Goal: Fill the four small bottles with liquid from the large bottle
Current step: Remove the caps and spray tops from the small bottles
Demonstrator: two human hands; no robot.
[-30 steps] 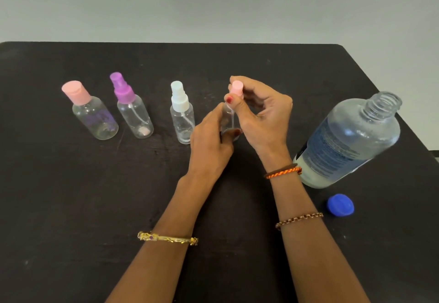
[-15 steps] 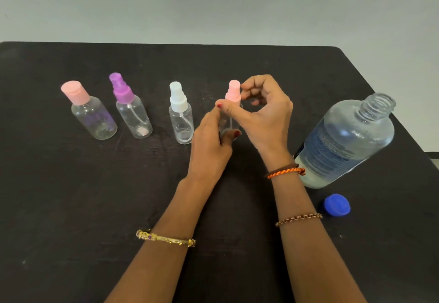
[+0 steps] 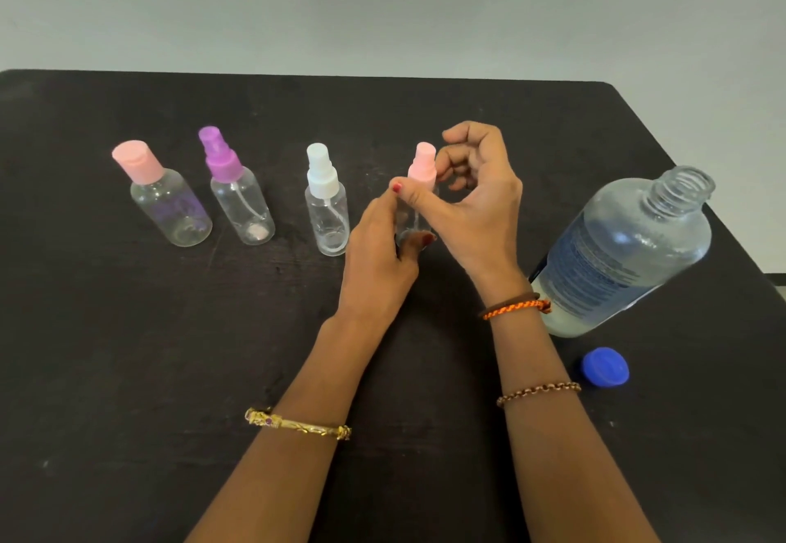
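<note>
Several small clear bottles stand in a row on the black table (image 3: 127,351). From the left: a pink flip-cap bottle (image 3: 168,198), a purple spray bottle (image 3: 238,198), a white spray bottle (image 3: 326,206), and a pink spray bottle (image 3: 419,193). My left hand (image 3: 378,249) grips the pink spray bottle's body. My right hand (image 3: 472,198) pinches its pink spray top between thumb and fingers. The large clear bottle (image 3: 625,249) stands uncapped at the right, holding liquid.
The large bottle's blue cap (image 3: 605,367) lies on the table near my right forearm. The table's right edge runs close behind the large bottle. A pale wall lies beyond the far edge.
My right hand has turned around the pink spray top, its fingers shifting from over the top to its right side. My left hand stays on the bottle's body.
</note>
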